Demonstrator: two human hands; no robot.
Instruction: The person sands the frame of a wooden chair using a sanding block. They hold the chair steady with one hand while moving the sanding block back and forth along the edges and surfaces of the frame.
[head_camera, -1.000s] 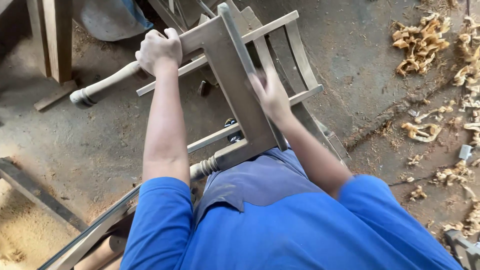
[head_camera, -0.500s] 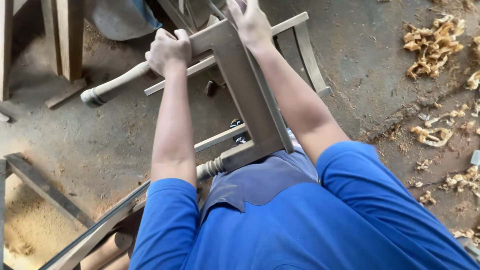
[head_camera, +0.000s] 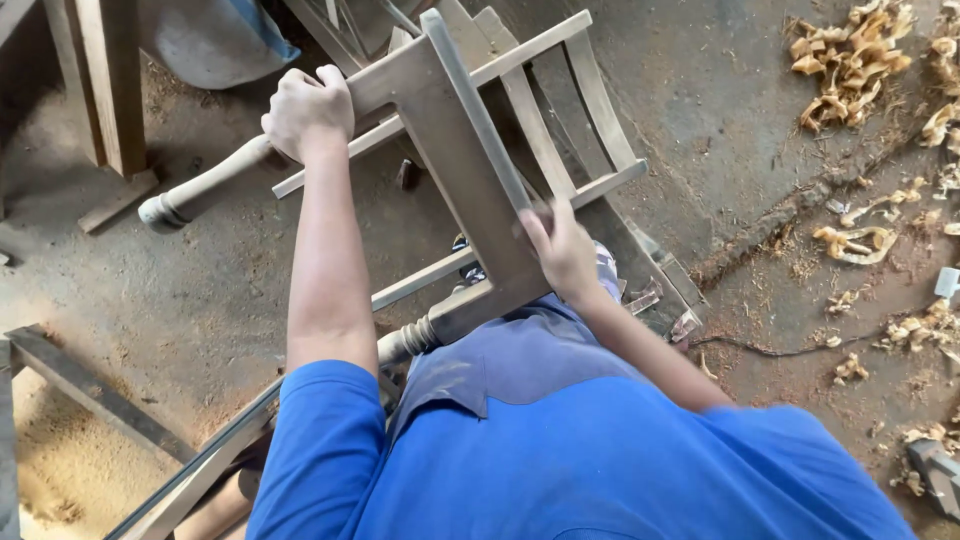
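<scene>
An unfinished wooden chair frame (head_camera: 455, 130) lies tilted against my lap, with its turned leg (head_camera: 200, 190) pointing left. My left hand (head_camera: 308, 110) is closed around the top of that leg where it meets the frame. My right hand (head_camera: 560, 250) presses flat on the wide side rail near its lower end, apparently with a small piece of abrasive under the fingers. Slats of the chair's back (head_camera: 560, 110) show beyond the rail. My blue shirt and grey apron fill the bottom of the view.
Wood shavings (head_camera: 850, 55) lie scattered over the dirt floor at the right. Wooden posts (head_camera: 110, 80) stand at the upper left, and a long board (head_camera: 90, 395) lies at the lower left beside sawdust. A thin cord (head_camera: 770, 350) runs across the floor at the right.
My right hand slid up the side rail to the far end and has come back down to its lower part. My left hand kept its grip on the leg.
</scene>
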